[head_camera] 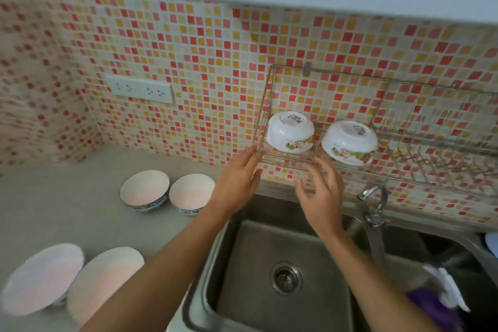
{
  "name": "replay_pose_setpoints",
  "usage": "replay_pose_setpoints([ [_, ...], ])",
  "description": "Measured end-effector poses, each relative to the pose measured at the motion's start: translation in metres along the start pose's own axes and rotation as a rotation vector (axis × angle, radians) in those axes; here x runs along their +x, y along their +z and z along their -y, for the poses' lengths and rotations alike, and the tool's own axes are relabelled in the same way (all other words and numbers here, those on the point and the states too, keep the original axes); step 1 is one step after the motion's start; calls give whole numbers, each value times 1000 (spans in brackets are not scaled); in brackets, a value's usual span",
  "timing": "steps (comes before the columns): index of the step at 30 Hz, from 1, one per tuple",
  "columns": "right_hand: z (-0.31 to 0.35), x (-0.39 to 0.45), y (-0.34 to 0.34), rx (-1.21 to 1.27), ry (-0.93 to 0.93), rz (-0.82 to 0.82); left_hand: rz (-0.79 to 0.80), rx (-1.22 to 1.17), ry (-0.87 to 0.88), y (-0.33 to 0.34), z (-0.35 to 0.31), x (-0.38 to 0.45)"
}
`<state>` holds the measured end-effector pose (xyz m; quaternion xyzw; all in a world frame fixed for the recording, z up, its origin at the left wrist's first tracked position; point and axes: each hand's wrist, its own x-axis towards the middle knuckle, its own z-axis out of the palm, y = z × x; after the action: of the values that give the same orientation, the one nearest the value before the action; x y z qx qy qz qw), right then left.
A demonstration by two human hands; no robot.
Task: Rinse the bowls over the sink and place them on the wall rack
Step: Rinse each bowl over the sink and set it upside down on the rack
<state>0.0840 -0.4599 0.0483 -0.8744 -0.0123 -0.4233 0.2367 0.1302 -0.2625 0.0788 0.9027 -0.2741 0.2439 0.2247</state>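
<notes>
Racked bowls: two white bowls, left one (290,132) and right one (349,141), sit upside down, side by side but apart, at the left end of the wall rack (420,143).
Waiting bowls: two blue-patterned bowls, one (144,191) just beside the other (192,194), stand upright on the counter (67,210) just left of the sink's back-left corner; two larger ones, (43,279) and (105,284), sit at the counter's near edge, touching or nearly so.
Left hand: left hand (237,183) is empty, fingers extended and loosely spread, tips at the rack's lower-left corner under the left racked bowl; contact with the wire cannot be told.
Right hand: right hand (320,197) is empty, fingers spread and slightly curled, below the rack's front rail, over the back edge of the sink (269,264).
Key relation: the nearest unrinsed bowl lies down and to the left of the left hand, well apart from the right hand; the left is clearly nearer.
Axis: those bowls open upward, rims level, so a grasp over the rim from above looks likely.
Stage, by judgement: two of six racked, four to go.
Faucet: faucet (374,205) stands at the sink's back-right; whether water runs cannot be told.
</notes>
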Motion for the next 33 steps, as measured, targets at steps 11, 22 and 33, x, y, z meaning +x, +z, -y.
replay_pose_setpoints([
  [11,186,-94,117,379,12,725,-132,107,-545,-111,148,-176],
  [22,351,-150,243,333,54,1196,-47,28,-1281,-163,280,-340],
  [33,393,-189,308,-16,-53,1323,16,-125,-1374,-142,314,-379],
])
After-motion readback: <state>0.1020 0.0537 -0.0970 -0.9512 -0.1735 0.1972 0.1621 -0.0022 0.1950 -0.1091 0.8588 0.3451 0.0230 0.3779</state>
